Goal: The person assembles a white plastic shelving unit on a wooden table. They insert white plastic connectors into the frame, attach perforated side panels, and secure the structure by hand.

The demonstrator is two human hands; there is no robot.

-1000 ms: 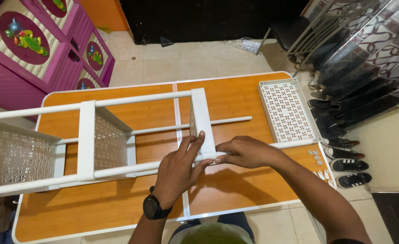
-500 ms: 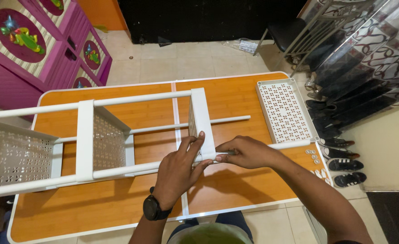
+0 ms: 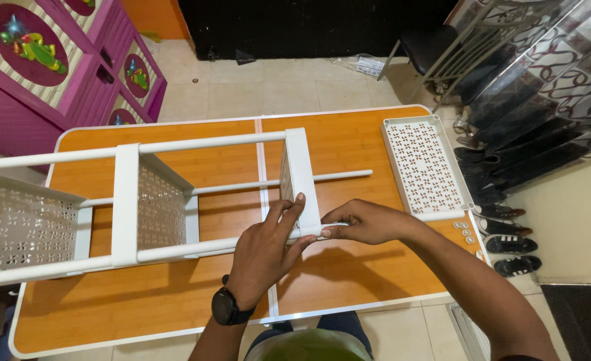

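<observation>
A white plastic shelf rack lies on its side across an orange wood-look table. Its perforated shelves stand upright between long white poles. My left hand, with a black watch at the wrist, grips the near corner of the rightmost shelf. My right hand pinches the near pole where it enters that corner. Another pole sticks out to the right farther back.
A loose white perforated shelf tray lies at the table's right end, with small round caps near its front corner. Purple cabinets stand at the back left. Shoes and metal racks line the floor on the right.
Both hands stay at the same shelf corner; my fingers shift slightly on the pole joint. The view has tilted a little.
</observation>
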